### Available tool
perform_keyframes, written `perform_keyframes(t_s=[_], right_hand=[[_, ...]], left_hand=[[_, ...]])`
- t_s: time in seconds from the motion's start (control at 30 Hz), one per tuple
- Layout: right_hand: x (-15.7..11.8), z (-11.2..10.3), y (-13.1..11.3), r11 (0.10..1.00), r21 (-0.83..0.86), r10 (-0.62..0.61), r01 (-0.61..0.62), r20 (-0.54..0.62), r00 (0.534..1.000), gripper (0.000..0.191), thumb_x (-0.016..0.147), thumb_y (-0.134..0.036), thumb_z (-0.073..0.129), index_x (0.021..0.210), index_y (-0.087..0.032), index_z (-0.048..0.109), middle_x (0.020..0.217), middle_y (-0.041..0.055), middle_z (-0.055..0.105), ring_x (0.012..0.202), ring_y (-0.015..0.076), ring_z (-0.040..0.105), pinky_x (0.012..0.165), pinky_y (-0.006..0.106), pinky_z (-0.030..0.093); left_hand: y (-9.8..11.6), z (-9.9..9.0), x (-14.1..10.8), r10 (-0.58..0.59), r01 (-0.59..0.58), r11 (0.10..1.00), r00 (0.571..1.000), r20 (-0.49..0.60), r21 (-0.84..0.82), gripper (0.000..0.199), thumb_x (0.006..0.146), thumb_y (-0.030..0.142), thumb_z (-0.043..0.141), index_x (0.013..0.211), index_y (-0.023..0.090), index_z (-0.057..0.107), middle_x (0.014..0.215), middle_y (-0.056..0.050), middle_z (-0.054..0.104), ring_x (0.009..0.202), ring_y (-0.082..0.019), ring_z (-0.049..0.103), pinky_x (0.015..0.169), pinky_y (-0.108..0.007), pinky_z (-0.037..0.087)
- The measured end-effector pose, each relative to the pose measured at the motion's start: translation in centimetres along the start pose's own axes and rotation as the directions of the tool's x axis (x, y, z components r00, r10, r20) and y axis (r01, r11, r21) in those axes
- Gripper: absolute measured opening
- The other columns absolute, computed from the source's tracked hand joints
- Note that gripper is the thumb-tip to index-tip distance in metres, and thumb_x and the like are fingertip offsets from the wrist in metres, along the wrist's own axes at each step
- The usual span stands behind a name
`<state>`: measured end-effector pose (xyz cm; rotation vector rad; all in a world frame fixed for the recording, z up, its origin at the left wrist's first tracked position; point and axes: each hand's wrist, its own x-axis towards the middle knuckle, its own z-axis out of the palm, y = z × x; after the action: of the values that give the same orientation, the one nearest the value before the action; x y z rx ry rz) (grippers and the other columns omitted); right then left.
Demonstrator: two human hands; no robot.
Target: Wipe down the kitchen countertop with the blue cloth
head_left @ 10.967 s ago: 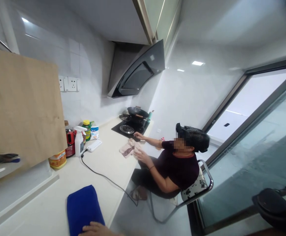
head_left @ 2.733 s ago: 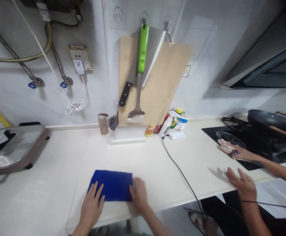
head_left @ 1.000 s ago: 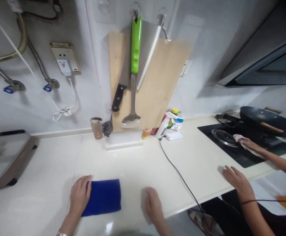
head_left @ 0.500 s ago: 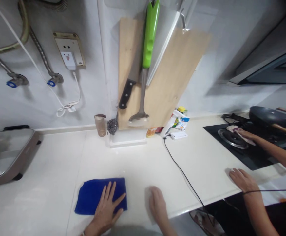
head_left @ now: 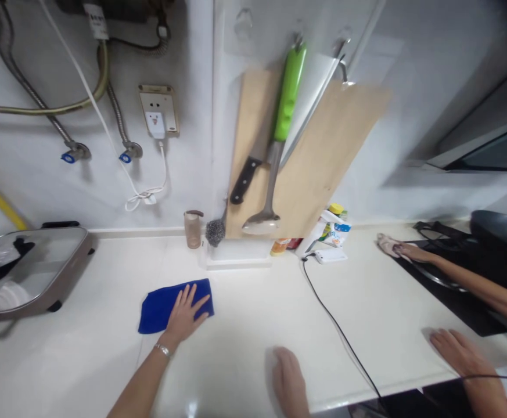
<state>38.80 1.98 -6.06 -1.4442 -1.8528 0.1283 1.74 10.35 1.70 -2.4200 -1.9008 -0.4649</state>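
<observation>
My left hand [head_left: 184,316] lies flat on a folded blue cloth [head_left: 155,307], its fingers spread, pressing it to the white countertop [head_left: 240,313]. A silver bracelet circles that wrist. Near the counter's front edge, my right hand [head_left: 288,380] rests on the surface with its fingers curled together and nothing visible in it. Bare counter separates it from the cloth.
At the right, another person's hand [head_left: 412,252] holds a pale rag [head_left: 386,245] by the black cooktop [head_left: 466,307]; their other hand [head_left: 457,348] rests on the counter. An electric pan [head_left: 57,273] stands left. A knife [head_left: 245,181], ladle [head_left: 273,186] and cutting board [head_left: 309,186] hang behind.
My left hand has pushed the blue cloth farther back across the counter, toward the wall. The other person's rag has moved from the burner to the cooktop's back left edge. The view has shifted left.
</observation>
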Motion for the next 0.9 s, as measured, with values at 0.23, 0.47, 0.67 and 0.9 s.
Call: perform_keyframes(t_s=[0.23,0.47,0.67,0.9], right_hand=[[0.8,0.5,0.1,0.997,-0.012,-0.082,0.081,-0.187,0.979,0.039,0.085,-0.021,0.050,0.120,-0.034,0.061,0.110,0.0067,0.069,0.098,0.0277,0.068,0.078,0.046,0.062],[1.9,-0.2,-0.1,0.999,0.049,-0.008,0.020,-0.244,0.970,0.041,0.076,-0.031,0.056,0.114,-0.044,0.066,0.122,0.0118,0.063,0.115,0.0404,0.059,0.086,0.068,0.051],[0.8,0.1,0.3,0.997,0.080,-0.001,0.011,-0.128,0.992,0.034,0.085,-0.024,0.050,0.115,-0.034,0.063,0.107,0.0069,0.070,0.097,0.0283,0.068,0.081,0.049,0.061],[0.5,0.5,0.5,0.991,0.119,0.078,-0.062,-0.135,0.988,0.031,0.086,-0.031,0.051,0.113,-0.034,0.065,0.113,0.0085,0.068,0.103,0.0318,0.066,0.083,0.054,0.060]], left_hand=[[-0.1,0.2,-0.6,0.067,-0.064,0.997,0.993,-0.098,0.036,0.054,0.094,0.048,0.052,0.146,0.042,0.038,0.164,-0.007,0.020,0.148,-0.035,0.025,0.115,-0.059,0.034],[0.9,-6.0,-8.8,0.432,-0.428,0.902,0.892,0.130,-0.060,0.060,0.093,0.045,0.054,0.149,0.045,0.032,0.164,-0.004,0.017,0.149,-0.031,0.023,0.113,-0.054,0.039],[-0.9,-5.3,-14.3,0.151,-0.150,0.988,0.984,0.098,-0.023,0.058,0.096,0.038,0.045,0.152,0.039,0.029,0.162,-0.006,0.027,0.150,-0.030,0.022,0.115,-0.058,0.036],[0.6,2.4,-9.4,-0.683,0.687,0.725,0.707,-0.181,-0.054,0.084,0.090,0.060,0.031,0.142,-0.005,0.042,0.149,-0.039,0.031,0.145,-0.053,0.012,0.110,-0.076,0.021]])
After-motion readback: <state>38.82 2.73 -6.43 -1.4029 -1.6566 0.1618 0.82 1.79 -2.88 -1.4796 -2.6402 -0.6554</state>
